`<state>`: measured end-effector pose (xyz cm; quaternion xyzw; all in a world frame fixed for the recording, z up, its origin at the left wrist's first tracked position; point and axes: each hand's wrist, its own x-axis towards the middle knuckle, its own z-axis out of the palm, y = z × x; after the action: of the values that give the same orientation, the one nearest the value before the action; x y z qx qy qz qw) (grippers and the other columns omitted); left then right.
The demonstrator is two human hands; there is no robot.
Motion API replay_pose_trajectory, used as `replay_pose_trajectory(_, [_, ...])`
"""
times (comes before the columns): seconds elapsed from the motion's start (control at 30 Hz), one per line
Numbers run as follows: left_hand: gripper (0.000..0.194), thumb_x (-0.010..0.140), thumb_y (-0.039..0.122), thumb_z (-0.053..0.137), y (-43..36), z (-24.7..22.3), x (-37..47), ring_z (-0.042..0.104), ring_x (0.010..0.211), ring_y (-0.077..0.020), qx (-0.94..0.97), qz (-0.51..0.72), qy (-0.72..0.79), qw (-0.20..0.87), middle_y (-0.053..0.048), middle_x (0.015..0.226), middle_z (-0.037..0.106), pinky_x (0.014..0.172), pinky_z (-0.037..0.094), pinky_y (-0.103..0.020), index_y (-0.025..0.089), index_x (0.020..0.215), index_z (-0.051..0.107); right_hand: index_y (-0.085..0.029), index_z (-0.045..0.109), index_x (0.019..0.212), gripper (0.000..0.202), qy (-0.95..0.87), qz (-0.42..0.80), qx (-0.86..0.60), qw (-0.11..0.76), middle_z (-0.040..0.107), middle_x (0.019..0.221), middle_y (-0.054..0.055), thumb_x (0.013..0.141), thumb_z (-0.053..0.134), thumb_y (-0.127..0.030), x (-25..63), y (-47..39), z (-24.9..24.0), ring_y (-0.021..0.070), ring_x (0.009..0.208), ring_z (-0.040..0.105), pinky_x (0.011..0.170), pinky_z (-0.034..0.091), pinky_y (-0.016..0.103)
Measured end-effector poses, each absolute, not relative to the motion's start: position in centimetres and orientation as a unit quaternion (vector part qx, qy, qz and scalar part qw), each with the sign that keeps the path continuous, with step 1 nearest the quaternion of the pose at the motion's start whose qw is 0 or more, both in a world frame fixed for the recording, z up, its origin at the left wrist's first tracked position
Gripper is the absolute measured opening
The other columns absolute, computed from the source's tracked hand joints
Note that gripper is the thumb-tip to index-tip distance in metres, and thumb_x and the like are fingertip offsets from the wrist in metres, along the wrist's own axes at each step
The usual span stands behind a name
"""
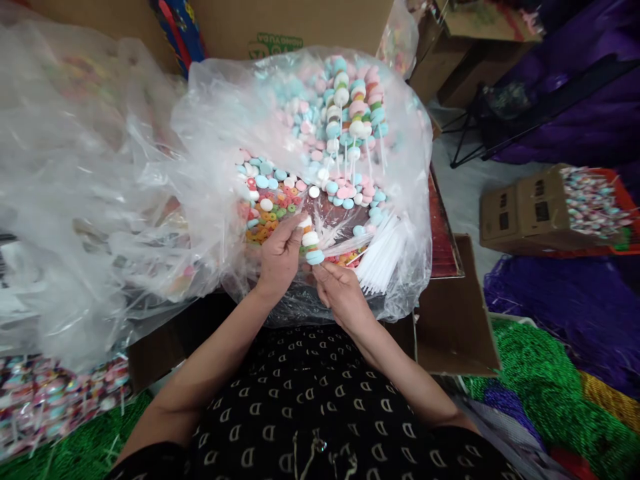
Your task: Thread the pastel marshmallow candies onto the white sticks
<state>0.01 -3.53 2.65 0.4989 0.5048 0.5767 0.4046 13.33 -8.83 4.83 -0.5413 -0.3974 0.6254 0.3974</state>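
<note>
Behind, flat brown cardboard (320,27); to the left, crumpled, cloudy plastic sheeting (115,147). Pinched between thumb and fingers of the left hand (280,257) near its top and of the right hand (341,288) at its lower end, a candy stack (311,241) of chalky, rounded discs. Nearby, smooth pastel pieces (343,190), small bright rings (273,230) and a fanned bundle of slim white sticks (380,257).

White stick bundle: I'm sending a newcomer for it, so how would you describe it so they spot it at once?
Find the big clear plastic sheet spread in the middle of the view. Near its lower right edge, just right of the right hand, lies the white stick bundle, fanned out. Unlike the candy skewers farther up, its sticks carry no candy.
</note>
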Motion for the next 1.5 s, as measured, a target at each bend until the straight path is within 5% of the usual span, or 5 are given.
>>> replay_pose_trajectory(0.2, [0.025, 0.099, 0.035, 0.070, -2.9, 4.0, 0.7, 0.067, 0.130, -0.0230, 0.372, 0.623, 0.428, 0.538, -0.003, 0.123, 0.079, 0.117, 0.052, -0.042, 0.030, 0.122, 0.077, -0.021, 0.062, 0.075, 0.058, -0.392, 0.619, -0.544, 0.410, 0.037, 0.044, -0.010, 0.081, 0.069, -0.079, 13.6, -7.9, 4.3, 0.0086, 0.040, 0.026, 0.043, 0.016, 0.026])
replay_pose_trajectory(0.4, [0.026, 0.099, 0.044, 0.070, -0.6, 7.0, 1.1, 0.075, 0.084, -0.0204, 0.211, 0.591, 0.325, 0.707, -0.004, 0.081, 0.071, 0.082, 0.065, -0.036, 0.019, 0.094, 0.074, -0.022, 0.061, 0.081, 0.053, -0.414, 0.610, -0.522, 0.429, 0.037, 0.052, -0.010, 0.085, 0.069, -0.075, 13.5, -7.7, 4.1, 0.0092, 0.045, 0.027, 0.046, 0.021, 0.025])
replay_pose_trajectory(0.83, [0.043, 0.077, 0.056, 0.085, -1.6, 7.2, 3.2, 0.053, 0.047, -0.0089, 0.162, 0.614, 0.392, 0.666, 0.005, 0.066, 0.060, 0.045, 0.042, -0.023, 0.021, 0.082, 0.060, -0.025, 0.055, 0.073, 0.041, -0.603, 0.423, -0.551, 0.393, 0.052, 0.062, 0.000, 0.101, 0.048, -0.054, 13.9, -8.1, 4.0, 0.0175, 0.058, 0.047, 0.059, 0.041, 0.030])
replay_pose_trajectory(1.23, [0.038, 0.084, 0.052, 0.081, 0.4, 8.9, 1.2, 0.036, 0.036, -0.0039, 0.162, 0.661, 0.379, 0.626, 0.010, 0.058, 0.050, 0.036, 0.030, -0.019, 0.023, 0.085, 0.056, -0.024, 0.073, 0.096, 0.028, -0.697, 0.409, -0.487, 0.332, 0.062, 0.063, 0.000, 0.104, 0.047, -0.033, 13.5, -6.8, 6.2, 0.0187, 0.057, 0.058, 0.061, 0.044, 0.029])
replay_pose_trajectory(1.5, [0.052, 0.092, 0.056, 0.078, 0.0, 7.5, -0.9, 0.076, 0.087, -0.0165, 0.227, 0.671, 0.364, 0.605, -0.005, 0.114, 0.078, 0.073, 0.060, -0.026, 0.033, 0.136, 0.063, -0.023, 0.068, 0.088, 0.039, -0.637, 0.426, -0.544, 0.342, 0.065, 0.059, -0.002, 0.105, 0.048, -0.051, 15.8, -1.0, 8.7, 0.0164, 0.052, 0.057, 0.057, 0.044, 0.027])
